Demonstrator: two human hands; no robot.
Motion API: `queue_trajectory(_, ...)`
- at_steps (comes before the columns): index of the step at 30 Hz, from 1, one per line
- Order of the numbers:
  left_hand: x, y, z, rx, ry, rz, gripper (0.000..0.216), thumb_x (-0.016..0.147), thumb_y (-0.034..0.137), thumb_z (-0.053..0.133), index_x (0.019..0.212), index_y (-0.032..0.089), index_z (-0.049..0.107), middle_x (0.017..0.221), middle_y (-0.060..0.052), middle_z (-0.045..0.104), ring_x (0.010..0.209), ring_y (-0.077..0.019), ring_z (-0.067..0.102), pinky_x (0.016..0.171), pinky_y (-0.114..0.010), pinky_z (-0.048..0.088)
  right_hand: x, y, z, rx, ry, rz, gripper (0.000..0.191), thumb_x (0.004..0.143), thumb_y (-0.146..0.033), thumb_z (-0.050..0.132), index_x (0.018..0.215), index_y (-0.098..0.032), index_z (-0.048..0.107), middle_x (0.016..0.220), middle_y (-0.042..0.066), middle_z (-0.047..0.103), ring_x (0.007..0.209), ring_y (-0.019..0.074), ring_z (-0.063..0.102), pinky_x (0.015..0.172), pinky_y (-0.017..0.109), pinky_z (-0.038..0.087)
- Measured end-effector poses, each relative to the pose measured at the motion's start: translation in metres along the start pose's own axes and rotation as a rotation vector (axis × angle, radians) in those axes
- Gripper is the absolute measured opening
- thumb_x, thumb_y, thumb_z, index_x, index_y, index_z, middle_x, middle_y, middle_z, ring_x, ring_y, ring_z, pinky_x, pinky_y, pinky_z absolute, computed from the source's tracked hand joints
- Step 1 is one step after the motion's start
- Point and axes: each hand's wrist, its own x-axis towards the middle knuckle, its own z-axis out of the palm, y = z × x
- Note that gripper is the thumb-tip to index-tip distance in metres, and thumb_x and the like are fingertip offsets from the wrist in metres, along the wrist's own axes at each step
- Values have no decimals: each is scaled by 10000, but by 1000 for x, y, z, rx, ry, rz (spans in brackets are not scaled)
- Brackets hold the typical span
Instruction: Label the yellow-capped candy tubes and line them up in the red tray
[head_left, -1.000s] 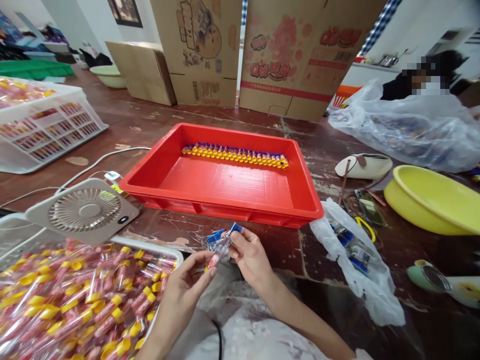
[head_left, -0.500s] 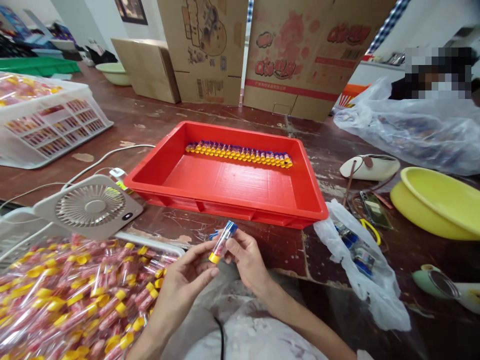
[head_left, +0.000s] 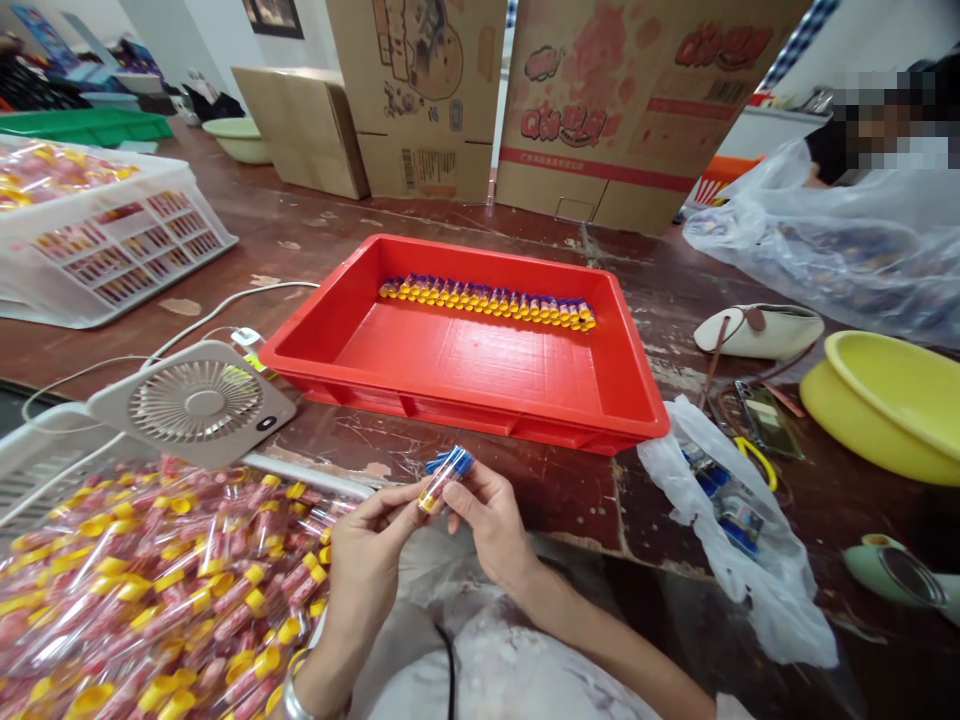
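Observation:
A small clear tube (head_left: 447,479) with a blue cap and a yellow end is held at a slant over the table's near edge. My left hand (head_left: 375,535) pinches its lower, yellow end, largely covering it. My right hand (head_left: 489,515) is closed round its side, thumb in front. Another blue piece shows behind the tube's top; I cannot tell what it is. Beyond my hands lies a red tray (head_left: 465,420), with a row of similar blue-and-yellow tubes (head_left: 487,302) along its far side.
At left, a white crate (head_left: 45,430) holds many yellow-capped tubes (head_left: 217,560), with a fan (head_left: 199,400) on its rim. Another crate (head_left: 202,220) stands behind. At right are a plastic bag (head_left: 795,600), a yellow basin (head_left: 885,400) and a white pouch (head_left: 765,332). Cardboard boxes (head_left: 600,130) stand at the back.
My left fingers have closed in on the tube's yellow end, which they now mostly hide. The whole view has shifted slightly, with things appearing further right.

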Motion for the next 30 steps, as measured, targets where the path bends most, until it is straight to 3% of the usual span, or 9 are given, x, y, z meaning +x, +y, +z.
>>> queue_trajectory(20,7,-4,12,-42,76,-59,268,581,312,897,792,176,804,739,-41,784,653,-136,661,636,-213,545,4,6,-4,-12,49,19,211,829,-358,739,915,-166,717,754,33,685,631,132,587,459,191,395)
queue_trajectory(27,2,2,11,-80,-72,-105,292,695,362,817,915,177,765,906,-66,770,824,-194,696,776,-275,559,7,4,-5,-51,90,30,270,809,-412,749,913,-166,710,765,26,680,610,121,555,460,196,391)
queue_trajectory(30,5,15,9,62,-118,-57,250,713,378,806,851,183,733,801,-37,726,750,-175,667,701,-248,546,8,-6,-5,-86,65,55,327,805,-472,740,928,-171,707,761,31,676,617,132,565,483,209,407)
